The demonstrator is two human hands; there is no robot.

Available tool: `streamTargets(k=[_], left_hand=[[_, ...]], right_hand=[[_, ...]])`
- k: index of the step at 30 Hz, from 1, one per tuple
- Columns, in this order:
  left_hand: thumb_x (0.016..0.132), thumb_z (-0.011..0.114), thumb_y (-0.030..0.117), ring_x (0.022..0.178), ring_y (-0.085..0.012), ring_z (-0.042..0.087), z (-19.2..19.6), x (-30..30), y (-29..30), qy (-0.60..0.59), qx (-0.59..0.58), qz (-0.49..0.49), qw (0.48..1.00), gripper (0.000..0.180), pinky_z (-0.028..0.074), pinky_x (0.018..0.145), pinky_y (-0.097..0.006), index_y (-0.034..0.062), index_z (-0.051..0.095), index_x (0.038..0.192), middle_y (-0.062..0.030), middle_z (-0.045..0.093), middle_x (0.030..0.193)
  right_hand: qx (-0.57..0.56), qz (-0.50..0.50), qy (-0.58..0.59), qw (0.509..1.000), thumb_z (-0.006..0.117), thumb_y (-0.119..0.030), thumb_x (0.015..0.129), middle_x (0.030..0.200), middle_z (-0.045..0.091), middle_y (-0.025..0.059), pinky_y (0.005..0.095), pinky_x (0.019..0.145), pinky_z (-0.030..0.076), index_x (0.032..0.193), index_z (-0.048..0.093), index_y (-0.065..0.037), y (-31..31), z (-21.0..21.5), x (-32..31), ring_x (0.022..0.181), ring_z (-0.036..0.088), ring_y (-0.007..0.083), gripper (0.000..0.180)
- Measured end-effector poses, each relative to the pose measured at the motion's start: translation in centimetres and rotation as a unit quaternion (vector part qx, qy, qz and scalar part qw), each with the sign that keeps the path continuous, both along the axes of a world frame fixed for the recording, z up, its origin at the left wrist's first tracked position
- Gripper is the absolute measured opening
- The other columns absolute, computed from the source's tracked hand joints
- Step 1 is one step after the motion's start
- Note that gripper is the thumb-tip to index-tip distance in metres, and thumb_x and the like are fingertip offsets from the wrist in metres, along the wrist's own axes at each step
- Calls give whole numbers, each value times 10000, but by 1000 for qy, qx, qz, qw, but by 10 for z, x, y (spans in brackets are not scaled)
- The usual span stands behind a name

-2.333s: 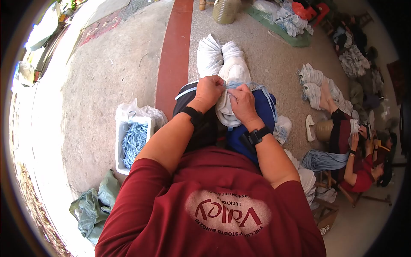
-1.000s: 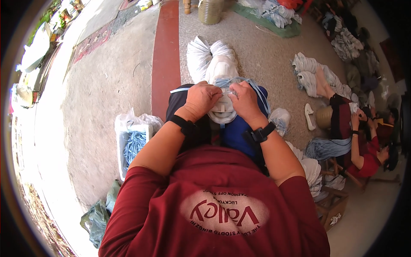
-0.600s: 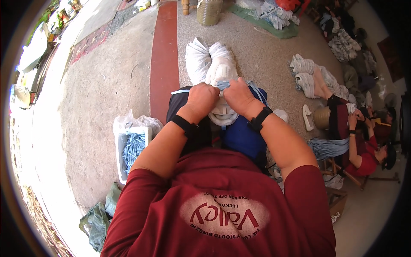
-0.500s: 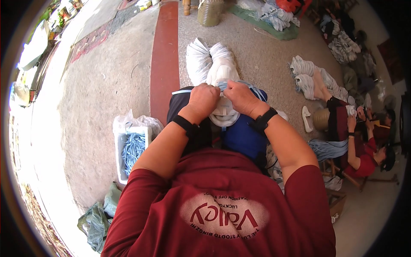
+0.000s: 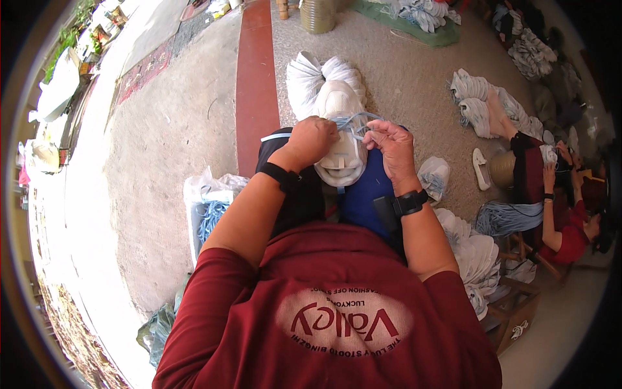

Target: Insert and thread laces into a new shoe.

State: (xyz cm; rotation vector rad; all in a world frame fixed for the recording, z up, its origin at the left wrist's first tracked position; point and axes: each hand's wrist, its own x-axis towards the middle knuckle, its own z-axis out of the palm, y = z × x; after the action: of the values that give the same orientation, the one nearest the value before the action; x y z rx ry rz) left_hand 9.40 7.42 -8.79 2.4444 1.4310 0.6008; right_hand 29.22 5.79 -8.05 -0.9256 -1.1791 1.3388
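A white shoe upper (image 5: 340, 133) rests on my lap over a blue cloth (image 5: 366, 198). A light blue lace (image 5: 353, 121) runs across its top. My left hand (image 5: 311, 141) is closed around the left end of the lace at the shoe's left edge. My right hand (image 5: 391, 142) pinches the lace's right end just beside the shoe. Both wrists wear black bands. More white uppers (image 5: 311, 74) lie in a pile on the floor just beyond my knees.
A white bin of blue laces (image 5: 208, 214) stands at my left. White uppers (image 5: 473, 249) are stacked at my right. Another person in red (image 5: 557, 214) sits at the right on a low stool, with bundles (image 5: 479, 104) on the floor.
The shoe has tipped so its opening faces me. My right hand has drawn the lace out to the right, and my left hand stays at the shoe's left edge.
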Motion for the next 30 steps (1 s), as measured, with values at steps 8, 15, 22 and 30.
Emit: streamTargets(k=[8,15,22,30], left_hand=[[755,558,178,682,-342,610,7,10,0,155,-47,76,984,143,475,628,-428,56,618,710,-130,626,706],[776,559,149,737,-310,591,-11,3,3,-10,5,2,1000,123,473,688,-395,57,604,708,-120,608,724],[783,563,138,789,-299,570,-2,2,-14,22,40,50,998,97,465,697,-389,59,602,741,-96,565,822],[788,556,153,771,-285,596,6,10,-17,12,15,78,997,96,479,671,-387,83,617,762,-82,566,862]], right_hand=[[-42,11,99,994,582,27,803,745,637,86,213,590,468,890,633,31,-1,-18,11,636,587,116,102],[-36,17,97,995,596,5,803,732,638,80,200,585,457,887,633,22,0,-18,1,623,582,108,94],[-86,12,126,988,603,14,792,744,641,91,197,600,452,900,623,36,-2,-22,6,622,570,104,112],[-100,7,163,982,615,31,780,753,633,85,204,634,469,875,620,27,-5,-23,0,655,580,104,95]])
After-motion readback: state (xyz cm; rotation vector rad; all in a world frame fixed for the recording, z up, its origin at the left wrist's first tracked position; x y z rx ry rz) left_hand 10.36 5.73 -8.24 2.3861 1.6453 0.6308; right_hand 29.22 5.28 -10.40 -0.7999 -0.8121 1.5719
